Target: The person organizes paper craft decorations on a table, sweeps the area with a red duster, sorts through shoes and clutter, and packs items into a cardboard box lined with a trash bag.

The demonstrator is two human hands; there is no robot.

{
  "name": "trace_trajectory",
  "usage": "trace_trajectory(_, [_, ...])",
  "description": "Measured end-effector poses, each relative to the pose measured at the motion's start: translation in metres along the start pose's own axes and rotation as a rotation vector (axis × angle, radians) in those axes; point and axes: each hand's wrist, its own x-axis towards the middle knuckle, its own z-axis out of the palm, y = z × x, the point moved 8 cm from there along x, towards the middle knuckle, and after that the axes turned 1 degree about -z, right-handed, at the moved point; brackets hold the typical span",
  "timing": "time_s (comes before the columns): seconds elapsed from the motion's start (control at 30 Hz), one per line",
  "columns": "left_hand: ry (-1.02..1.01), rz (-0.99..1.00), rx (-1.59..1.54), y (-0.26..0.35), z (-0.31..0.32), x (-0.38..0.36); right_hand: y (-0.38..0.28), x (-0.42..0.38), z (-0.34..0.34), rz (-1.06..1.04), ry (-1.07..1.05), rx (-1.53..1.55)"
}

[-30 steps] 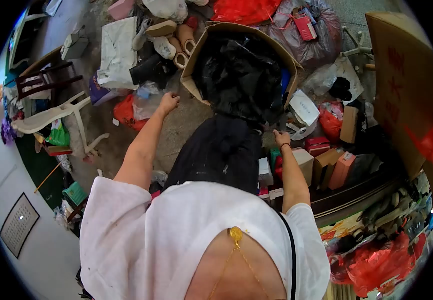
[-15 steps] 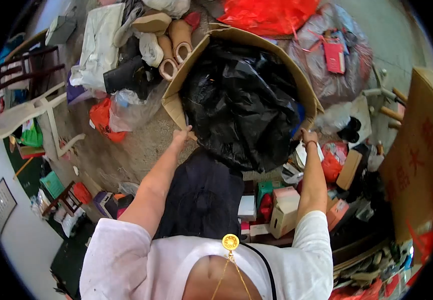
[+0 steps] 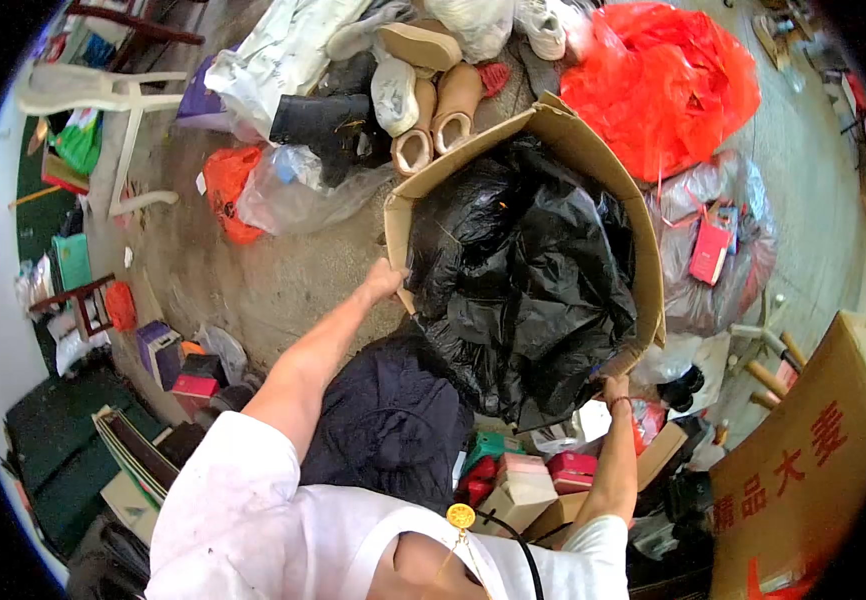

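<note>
In front of me is an open cardboard box (image 3: 400, 225), with a black plastic bag (image 3: 543, 290) filling it and spilling over the near side. My left hand (image 3: 385, 281) is closed on the box's left edge, its fingers partly hidden. At the near right corner, my right hand (image 3: 616, 388) grips the box in the same way, with a bracelet on the wrist. What lies under the black plastic is hidden. Tan boots (image 3: 458, 95) and a black boot (image 3: 318, 122) lie just beyond the box's far left side.
A big red plastic bag (image 3: 663, 85) lies beyond the box, with a clear stuffed bag (image 3: 718, 290) to its right. A large cardboard carton (image 3: 788, 480) stands at the right. Small shoe-type boxes (image 3: 523, 490) sit by my legs. A pale chair (image 3: 103, 95) is far left.
The view has turned, and the box with both hands now appears farther right and lower in it. Both hands keep their hold on the box.
</note>
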Motion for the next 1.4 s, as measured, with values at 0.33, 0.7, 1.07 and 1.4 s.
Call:
trace_trajectory(0.33, [-0.13, -0.175, -0.087, 0.009, -0.039, -0.148, -0.057, -0.084, -0.103, -0.031, -0.112, -0.465])
trace_trajectory(0.7, [-0.289, -0.172, -0.083, -0.045, -0.068, -0.255, -0.262, -0.128, -0.053, -0.138, -0.128, -0.578])
trace_trajectory(1.07, [-0.134, -0.001, -0.268, -0.03, -0.168, -0.401, -0.458, -0.241, 0.02, -0.502, -0.22, -0.805])
trace_trajectory(1.4, [0.179, 0.006, -0.498, -0.172, -0.269, -0.386, -0.595, -0.358, 0.135, -0.61, -0.248, -1.13])
